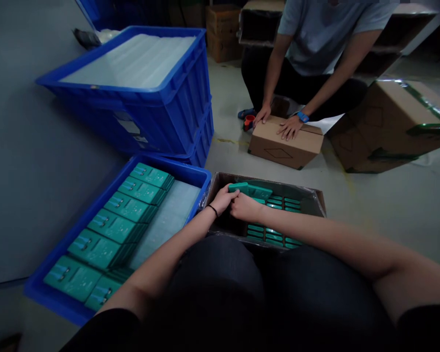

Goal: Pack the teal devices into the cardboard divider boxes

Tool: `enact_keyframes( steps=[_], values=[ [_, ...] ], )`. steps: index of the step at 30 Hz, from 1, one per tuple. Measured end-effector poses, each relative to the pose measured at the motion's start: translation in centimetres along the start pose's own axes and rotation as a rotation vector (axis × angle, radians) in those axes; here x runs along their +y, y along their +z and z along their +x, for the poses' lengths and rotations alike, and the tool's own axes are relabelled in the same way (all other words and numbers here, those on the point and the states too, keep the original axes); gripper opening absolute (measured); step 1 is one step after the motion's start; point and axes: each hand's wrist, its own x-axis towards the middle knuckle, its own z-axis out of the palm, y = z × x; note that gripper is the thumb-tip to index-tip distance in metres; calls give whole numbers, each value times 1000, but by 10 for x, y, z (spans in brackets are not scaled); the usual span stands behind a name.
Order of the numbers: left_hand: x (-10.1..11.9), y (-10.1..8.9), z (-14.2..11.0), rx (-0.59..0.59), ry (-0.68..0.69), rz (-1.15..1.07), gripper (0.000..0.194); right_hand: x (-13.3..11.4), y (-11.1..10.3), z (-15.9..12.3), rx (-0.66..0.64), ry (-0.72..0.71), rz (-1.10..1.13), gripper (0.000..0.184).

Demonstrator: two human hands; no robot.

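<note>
My left hand (223, 199), with a dark band at the wrist, is closed on a small green box (239, 187) above the left part of an open carton (320, 203). Right beside it, my right hand (246, 207) is curled into a fist, its fingertips hidden, so what it grips cannot be made out. Behind the hands another green box (261, 191) lies tilted in the carton. Rows of green boxes (274, 236) stand on edge inside, partly covered by my right forearm. To the left, a blue crate (201, 188) holds stacks of flat green boxes (113, 222).
Stacked blue bins (186, 112) with white packing on top stand behind the crate. Across the floor, a crouching person (315, 49) presses both hands on a closed carton (282, 151). A larger carton with green tape (396, 127) is at the right. An orange tape roll (248, 122) lies nearby.
</note>
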Motion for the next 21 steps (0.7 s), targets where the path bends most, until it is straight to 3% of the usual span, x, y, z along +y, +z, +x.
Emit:
enact_keyframes(
  steps=[4, 6, 8, 10, 12, 15, 18, 20, 21],
  values=[
    [1, -1, -3, -7, 57, 89, 19, 20, 9, -33, 232, -88, 59, 33],
    [3, -1, -4, -12, 95, 140, 25, 30, 22, -52, 420, -11, 122, 36],
    [4, -2, -6, -16, 117, 184, 29, 36, 38, -66, 527, 96, 188, 42],
    [5, -2, -6, -19, 124, 218, 32, 35, 52, -72, 529, 153, 230, 41],
    [6, -1, -6, -25, 124, 240, 33, 30, 59, -70, 466, 120, 221, 43],
    [5, -1, -5, -26, 117, 260, 34, 19, 54, -57, 335, 10, 137, 58],
    [6, -2, -3, 9, 116, 267, 29, 15, 41, -47, 306, -17, 122, 50],
    [9, -3, -4, 30, 123, 273, 28, 20, 37, -49, 363, 81, 176, 41],
    [11, -4, -5, 34, 126, 281, 28, 23, 38, -52, 395, 200, 201, 38]
  ],
)
